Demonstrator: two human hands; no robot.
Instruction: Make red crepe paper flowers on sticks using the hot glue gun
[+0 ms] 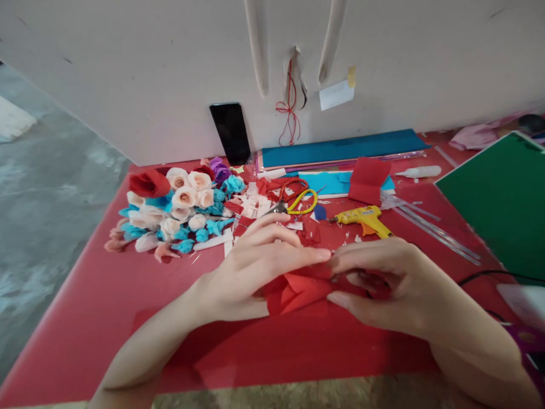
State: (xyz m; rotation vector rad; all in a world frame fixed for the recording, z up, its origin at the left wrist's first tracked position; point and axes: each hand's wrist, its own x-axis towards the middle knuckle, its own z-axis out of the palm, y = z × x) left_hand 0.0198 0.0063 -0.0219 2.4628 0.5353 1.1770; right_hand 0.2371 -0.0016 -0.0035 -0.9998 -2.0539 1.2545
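My left hand (259, 264) and my right hand (385, 281) meet at the middle of the red table (106, 307), both closed around a folded piece of red paper (298, 291). The left fingers lie over its top edge, and the right fingers pinch its right side. Part of the paper is hidden under my hands.
A pile of paper flowers (179, 207) in red, cream, blue and purple lies at the left. Behind my hands are paper scraps, scissors (298, 201) and a yellow glue gun (366, 218). Blue sheets (340, 149), a phone (232, 133), a glue bottle (419, 171) and a green board (506, 199) stand further back and right.
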